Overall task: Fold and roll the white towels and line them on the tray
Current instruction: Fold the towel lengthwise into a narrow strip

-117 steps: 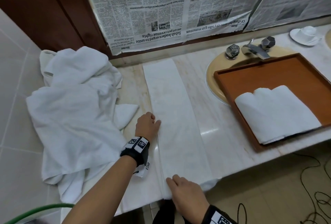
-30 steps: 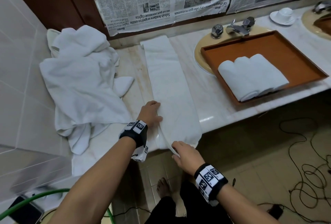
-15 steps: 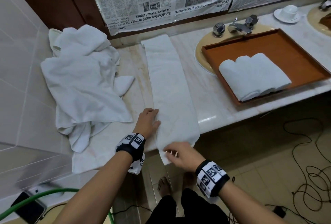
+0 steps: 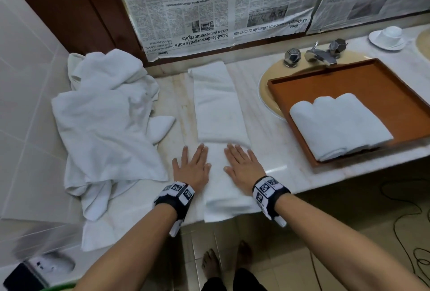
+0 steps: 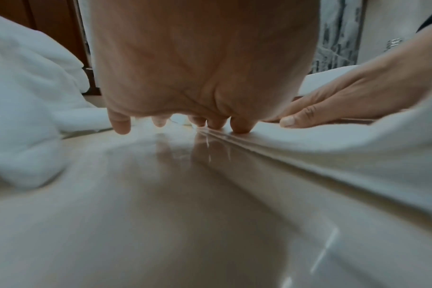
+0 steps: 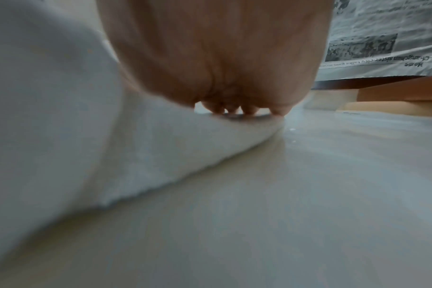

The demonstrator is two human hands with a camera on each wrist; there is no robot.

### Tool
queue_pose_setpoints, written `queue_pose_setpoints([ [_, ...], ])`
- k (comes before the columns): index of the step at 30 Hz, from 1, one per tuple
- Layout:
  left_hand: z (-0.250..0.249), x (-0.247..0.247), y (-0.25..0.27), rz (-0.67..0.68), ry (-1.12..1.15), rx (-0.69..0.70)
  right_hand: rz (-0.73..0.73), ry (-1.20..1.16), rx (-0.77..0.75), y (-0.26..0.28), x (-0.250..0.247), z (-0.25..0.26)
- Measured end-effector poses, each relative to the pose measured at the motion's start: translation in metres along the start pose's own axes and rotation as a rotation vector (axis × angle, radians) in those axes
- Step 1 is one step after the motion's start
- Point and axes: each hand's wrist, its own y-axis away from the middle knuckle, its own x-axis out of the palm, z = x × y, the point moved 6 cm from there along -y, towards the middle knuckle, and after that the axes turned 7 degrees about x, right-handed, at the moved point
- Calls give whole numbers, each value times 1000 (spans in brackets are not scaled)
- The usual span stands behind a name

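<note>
— White folded towel (image 4: pixel 218 113) lies along the marble counter (image 4: pixel 274 151); where are the hands?
— Left hand (image 4: pixel 191 167) and right hand (image 4: pixel 243 167) press flat on its near end, fingers straight, seemingly gripping nothing; rolled towels (image 4: pixel 337 123) sit in the tray (image 4: pixel 363 83).

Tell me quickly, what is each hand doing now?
Left hand: open, flat on the folded towel.
Right hand: open, flat on the same towel.

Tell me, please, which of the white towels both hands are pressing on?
The folded towel in the middle of the counter, under the left hand and right hand; the crumpled pile and tray rolls lie untouched.
</note>
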Motion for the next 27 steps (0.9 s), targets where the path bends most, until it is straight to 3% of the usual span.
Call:
queue_pose_setpoints([
  [7,-1,-31,-58,13,76,-89,-48,-121,-54,-58,-50,-27],
  [10,-3,-36,-57,-40,113,-79,-151,-304,-59,-24,-59,-37],
  [13,-8,-32,-37,-147,121,37,-239,-438,16,22,-47,-62],
  [19,-8,-5,-11,-89,153,94,-32,-512,105,57,-16,-82],
  [24,-15,-5,-4,-78,161,80,14,-594,77,71,-10,-71],
  [27,-16,-3,-2,-57,174,74,13,-699,145,78,-3,-66],
])
